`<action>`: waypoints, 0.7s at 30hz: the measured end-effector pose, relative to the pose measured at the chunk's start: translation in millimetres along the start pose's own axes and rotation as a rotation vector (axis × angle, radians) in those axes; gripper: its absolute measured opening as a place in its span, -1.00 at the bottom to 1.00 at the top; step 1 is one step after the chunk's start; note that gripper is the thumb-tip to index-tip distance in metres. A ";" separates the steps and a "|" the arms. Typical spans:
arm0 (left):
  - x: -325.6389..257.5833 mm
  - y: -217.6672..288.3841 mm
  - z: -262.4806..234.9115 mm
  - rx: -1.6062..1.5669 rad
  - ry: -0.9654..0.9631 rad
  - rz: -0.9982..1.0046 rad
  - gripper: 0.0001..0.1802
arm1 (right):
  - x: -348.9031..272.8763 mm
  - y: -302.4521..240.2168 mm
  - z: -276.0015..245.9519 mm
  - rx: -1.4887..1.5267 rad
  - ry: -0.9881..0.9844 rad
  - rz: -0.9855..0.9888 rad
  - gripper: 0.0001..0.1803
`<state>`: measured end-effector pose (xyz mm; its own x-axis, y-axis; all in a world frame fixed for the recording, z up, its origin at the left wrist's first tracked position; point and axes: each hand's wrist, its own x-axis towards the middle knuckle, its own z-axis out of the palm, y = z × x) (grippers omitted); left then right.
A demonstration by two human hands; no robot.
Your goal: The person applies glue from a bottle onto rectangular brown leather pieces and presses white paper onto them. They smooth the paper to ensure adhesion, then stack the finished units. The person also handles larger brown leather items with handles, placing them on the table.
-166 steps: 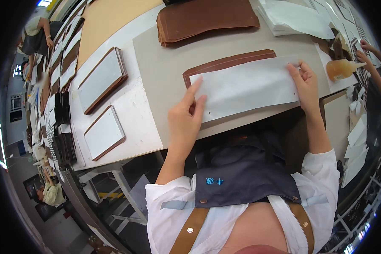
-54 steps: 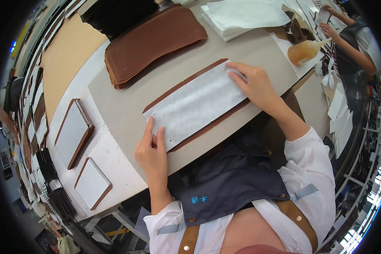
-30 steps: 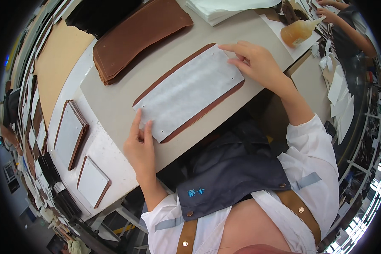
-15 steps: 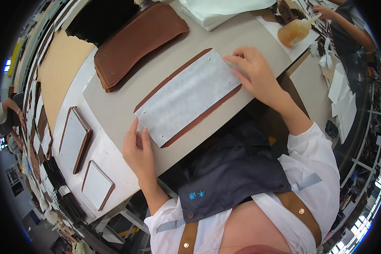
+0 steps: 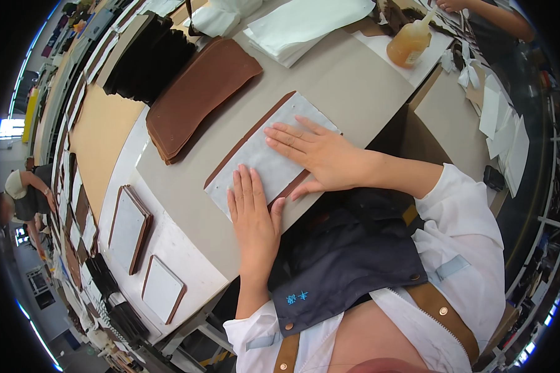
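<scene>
"Starting biggest: what carries everything?"
"My bench, pale board on top."
"Next?"
"Brown stack, far side of the board. Black stack just beside it, to the left."
"And the work?"
"Brown piece flat on the board, on my side of the brown stack. White sheet on top of it, brown showing along both long edges."
"Hands?"
"Both palm-down. Left hand over the sheet's near edge, right hand nearer its right end."
"Smaller?"
"Amber bottle, far right, spout up."
"Fingers?"
"Straight, flat on the sheet, gripping nothing. Narrow gaps on the left, thumb out; right thumb spread wide."
</scene>
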<state>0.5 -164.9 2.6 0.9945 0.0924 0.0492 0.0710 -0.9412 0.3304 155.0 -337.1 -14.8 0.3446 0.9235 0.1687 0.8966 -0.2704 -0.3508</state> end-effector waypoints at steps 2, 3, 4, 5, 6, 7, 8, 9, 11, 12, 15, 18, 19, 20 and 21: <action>-1.4 2.0 -1.2 0.030 -0.017 -0.007 -0.26 | -6.7 8.7 -5.5 -0.020 -0.002 0.027 0.17; -2.9 3.0 -1.3 0.046 -0.029 -0.011 -0.23 | -9.6 12.3 -8.0 -0.030 -0.005 0.040 0.18; -2.8 4.3 -2.0 0.063 -0.041 -0.015 -0.21 | -11.7 15.2 -9.9 -0.049 0.000 0.048 0.18; -1.7 5.5 -2.6 0.073 -0.042 -0.016 -0.20 | -13.4 18.0 -10.8 -0.068 0.004 0.056 0.17; -0.4 6.6 -3.1 0.082 -0.043 -0.018 -0.18 | -14.9 21.0 -12.6 -0.086 0.007 0.063 0.17; -3.5 6.7 -3.7 0.094 -0.047 -0.032 -0.17 | -15.7 22.3 -13.5 -0.105 0.002 0.076 0.17; -5.0 6.3 -3.3 0.092 -0.044 -0.027 -0.16 | -16.1 24.5 -15.5 -0.122 -0.004 0.088 0.16; -4.6 5.5 -2.6 0.091 -0.040 -0.023 -0.14 | -16.4 26.9 -18.0 -0.140 -0.010 0.099 0.16; -7.3 2.0 -3.2 0.077 -0.006 -0.043 -0.15 | -18.1 29.3 -22.5 -0.151 0.000 0.146 0.16; -8.3 -1.2 -4.8 0.066 0.027 -0.063 -0.17 | -18.0 29.7 -25.1 -0.166 0.019 0.176 0.16; -17.7 -19.7 -11.2 0.068 0.137 -0.141 -0.25 | -16.1 27.5 -27.7 -0.242 0.068 0.190 0.14; -37.8 -40.8 -15.2 0.122 0.217 -0.233 -0.32 | -7.0 15.5 -26.9 -0.227 0.071 0.127 0.11; -44.0 -45.7 -14.8 0.136 0.238 -0.260 -0.34 | -4.1 9.7 -26.6 -0.217 0.057 0.095 0.10; -50.1 -50.1 -16.4 0.139 0.255 -0.281 -0.38 | -0.4 4.4 -25.8 -0.206 0.043 0.064 0.10; -56.4 -54.4 -18.3 0.143 0.272 -0.301 -0.41 | 5.6 -1.3 -24.3 -0.181 0.047 0.029 0.09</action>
<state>-60.9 -112.9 -1.0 0.8728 0.4339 0.2234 0.3839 -0.8931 0.2347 162.5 -338.2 9.0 0.3798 0.9020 0.2051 0.9201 -0.3453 -0.1851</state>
